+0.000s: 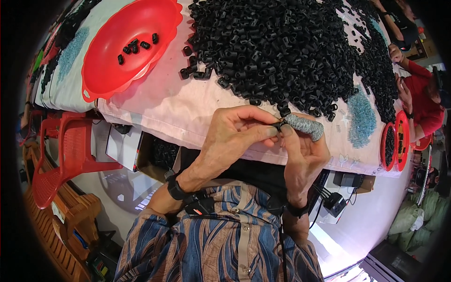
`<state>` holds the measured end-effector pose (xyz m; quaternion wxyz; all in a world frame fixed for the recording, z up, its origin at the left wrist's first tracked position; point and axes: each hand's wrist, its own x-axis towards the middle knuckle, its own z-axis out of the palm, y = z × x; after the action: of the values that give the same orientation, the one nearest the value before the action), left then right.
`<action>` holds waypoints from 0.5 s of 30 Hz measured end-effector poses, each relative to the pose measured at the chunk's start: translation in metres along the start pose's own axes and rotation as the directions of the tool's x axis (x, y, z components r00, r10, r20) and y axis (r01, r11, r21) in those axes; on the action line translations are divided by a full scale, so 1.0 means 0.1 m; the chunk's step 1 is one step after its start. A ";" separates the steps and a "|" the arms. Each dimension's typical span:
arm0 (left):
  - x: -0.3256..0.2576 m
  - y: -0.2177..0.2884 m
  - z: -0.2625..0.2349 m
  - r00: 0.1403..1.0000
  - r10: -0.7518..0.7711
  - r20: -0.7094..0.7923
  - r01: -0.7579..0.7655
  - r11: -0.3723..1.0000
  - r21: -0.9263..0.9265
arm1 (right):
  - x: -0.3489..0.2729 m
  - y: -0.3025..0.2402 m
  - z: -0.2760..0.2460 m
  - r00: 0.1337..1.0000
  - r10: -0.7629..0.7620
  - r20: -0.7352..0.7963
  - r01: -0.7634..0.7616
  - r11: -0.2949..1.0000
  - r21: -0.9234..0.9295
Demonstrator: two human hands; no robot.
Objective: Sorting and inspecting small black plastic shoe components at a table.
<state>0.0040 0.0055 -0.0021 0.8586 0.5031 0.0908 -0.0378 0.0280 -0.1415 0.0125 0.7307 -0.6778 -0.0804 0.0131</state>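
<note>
Close over the table's near edge, my left hand (230, 134) and my right hand (305, 150) meet, thumbs and fingertips pinched together. Between them is a small black plastic part (279, 124) that looks like a cord lock; the fingertips cover most of it. A grey wrapped sleeve (305, 126) covers a finger of my right hand. Right behind my hands spreads a large heap of black plastic cord-lock parts (277, 51). One loose black part (283, 109) lies just beyond my fingertips.
A red scalloped basin (105, 56) at the left holds several black parts. Right of the heap lies a pile of small silvery-blue pieces (361, 120), perhaps springs. Red tubs (401, 164) stand at the right edge, near a person in red (425, 98). A red chair (61, 162) is at lower left.
</note>
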 end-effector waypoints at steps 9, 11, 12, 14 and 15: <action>-0.04 0.01 0.01 1.000 0.021 -0.015 -0.021 1.000 0.001 | 0.01 0.10 -0.03 0.997 -0.079 0.021 0.081 0.990 -0.119; -0.03 0.03 0.04 0.999 0.030 -0.012 -0.030 0.999 -0.014 | 0.03 0.12 -0.06 0.991 -0.135 0.006 0.134 0.974 -0.180; -0.03 0.04 0.06 1.000 0.025 -0.008 -0.025 1.000 -0.011 | 0.04 0.12 -0.08 0.976 -0.215 0.018 0.213 0.942 -0.261; -0.05 0.03 0.07 1.000 0.018 -0.008 -0.018 1.000 -0.007 | 0.04 0.11 -0.07 0.957 -0.289 0.039 0.285 0.898 -0.335; -0.05 0.03 0.07 0.999 0.033 -0.015 -0.033 0.999 0.004 | 0.03 0.08 -0.06 0.963 -0.264 0.047 0.264 0.906 -0.331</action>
<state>0.0000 0.0005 0.0045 0.8575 0.5064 0.0890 -0.0200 0.0329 -0.1464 0.0049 0.5999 -0.7749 -0.1728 -0.0995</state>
